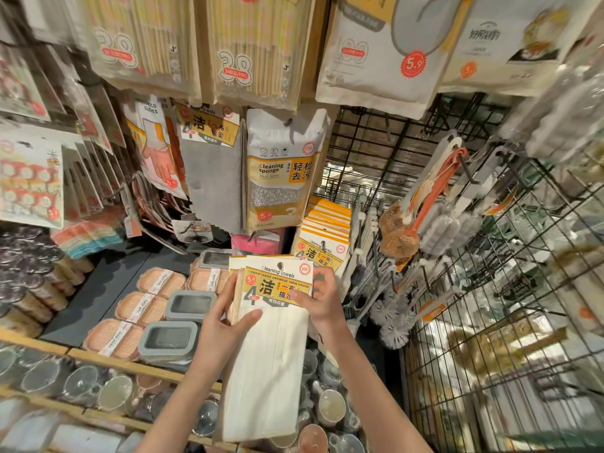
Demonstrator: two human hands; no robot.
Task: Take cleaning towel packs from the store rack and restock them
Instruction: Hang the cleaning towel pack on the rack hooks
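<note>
I hold a small stack of white cleaning towel packs point(268, 348) with yellow header cards in front of me, low in the middle of the view. My left hand point(225, 325) grips the stack's left edge, thumb across the front. My right hand point(322, 299) pinches the header card at its right side. More cleaning towel packs point(323, 237) hang in a row on a hook just behind and right of the held stack. A grey towel pack point(212, 171) hangs higher up, left of centre.
A cleaning sponge pack point(284, 171) and glove packs point(157, 148) hang above. Brushes point(402, 237) hang on the black wire grid point(490, 289) at right. Soap boxes point(170, 341) lie on the dark shelf at left; cups point(330, 407) stand below.
</note>
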